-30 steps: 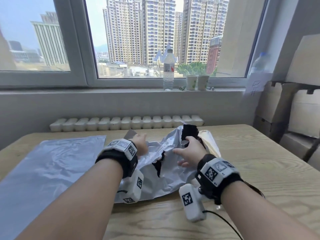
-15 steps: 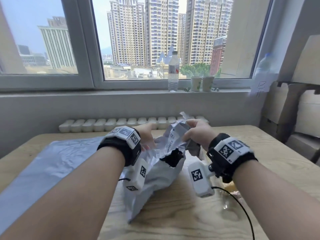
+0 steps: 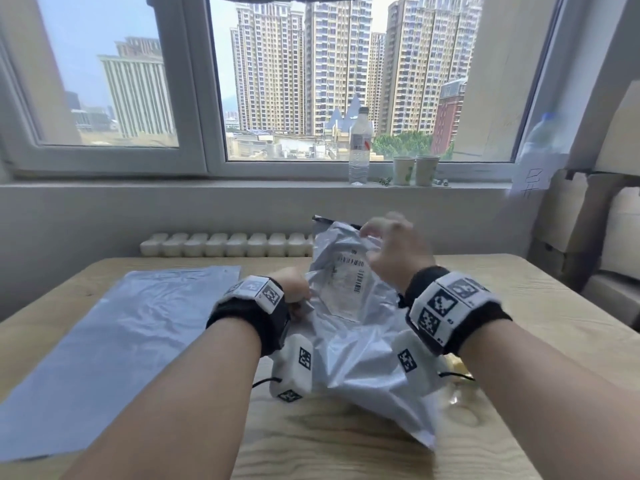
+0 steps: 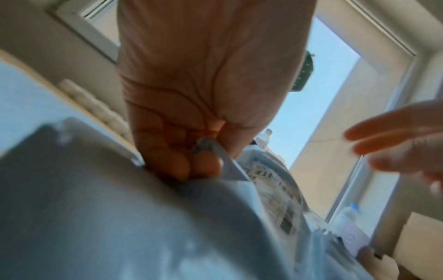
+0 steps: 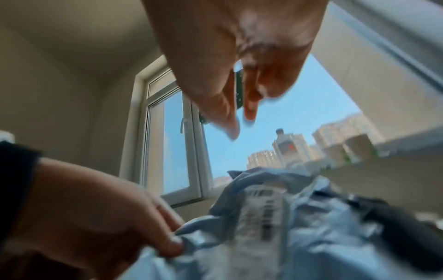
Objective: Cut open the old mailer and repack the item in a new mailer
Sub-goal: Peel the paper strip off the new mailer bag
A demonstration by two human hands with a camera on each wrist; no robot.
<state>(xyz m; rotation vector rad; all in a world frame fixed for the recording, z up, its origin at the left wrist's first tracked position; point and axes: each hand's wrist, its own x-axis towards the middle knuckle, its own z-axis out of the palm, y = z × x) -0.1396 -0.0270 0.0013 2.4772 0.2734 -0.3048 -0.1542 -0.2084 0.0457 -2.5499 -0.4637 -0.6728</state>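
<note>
Step in hand, by judgement: emptying the old mailer before repacking. To do it well, keep one hand anchoring a lower edge while the other lifts the far end, so the item slides out under control, not spilling off the table.

The old mailer, label facing the camera, stands crumpled at centre frame in the head view. The new mailer lies flat at left.

Left hand: low at the old mailer's left edge, fingers curled, pinching a fold of film.

Right hand: raised at the old mailer's top, blurred. Its wrist view shows the fingers hanging loose, clasping nothing.

The item's location cannot be confirmed.
</note>
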